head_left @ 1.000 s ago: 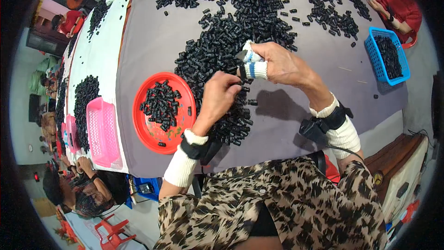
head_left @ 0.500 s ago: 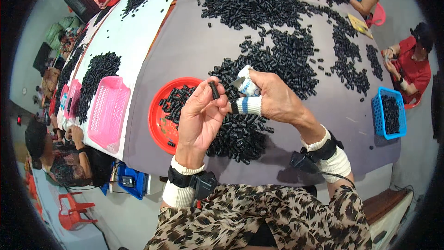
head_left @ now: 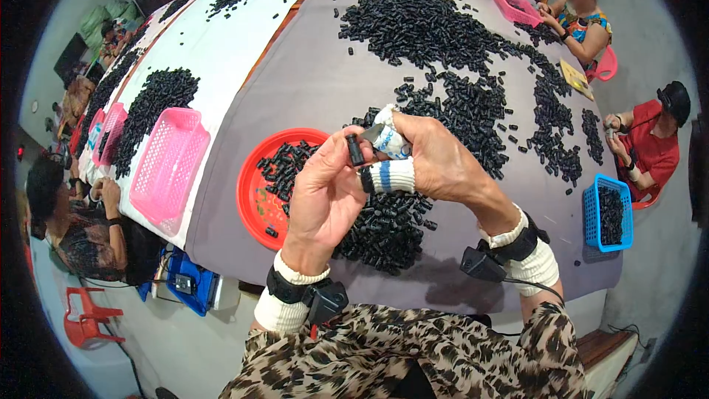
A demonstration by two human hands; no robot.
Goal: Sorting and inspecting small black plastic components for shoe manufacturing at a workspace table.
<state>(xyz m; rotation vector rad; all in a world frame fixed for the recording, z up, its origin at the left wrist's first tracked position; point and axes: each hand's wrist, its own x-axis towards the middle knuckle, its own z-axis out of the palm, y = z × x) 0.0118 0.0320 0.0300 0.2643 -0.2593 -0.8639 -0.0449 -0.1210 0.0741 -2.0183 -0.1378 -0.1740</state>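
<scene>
A small black cylindrical part (head_left: 355,151) is pinched upright between the thumb and fingers of my left hand (head_left: 323,196). Right beside it, my right hand (head_left: 444,154) grips a small knife (head_left: 373,133), whose short blade points at the part's top end; whether they touch I cannot tell. White knitted finger covers (head_left: 391,175), one with blue stripes, wrap fingers of the right hand, and its grip hides the knife's handle. Under both hands lies a heap of similar black parts (head_left: 388,236). A red round tray (head_left: 247,185) holding more of them sits by my left hand.
Larger heaps of black parts (head_left: 421,26) spread over the grey-covered table (head_left: 255,96). A pink basket (head_left: 168,170) stands at left, a blue basket (head_left: 609,214) with black parts at right. Co-workers sit around, one in a red shirt (head_left: 653,148) at right.
My right hand has brought the knife's blade closer to the black part in my left hand. The part stands more upright now, and the whole view has shifted slightly.
</scene>
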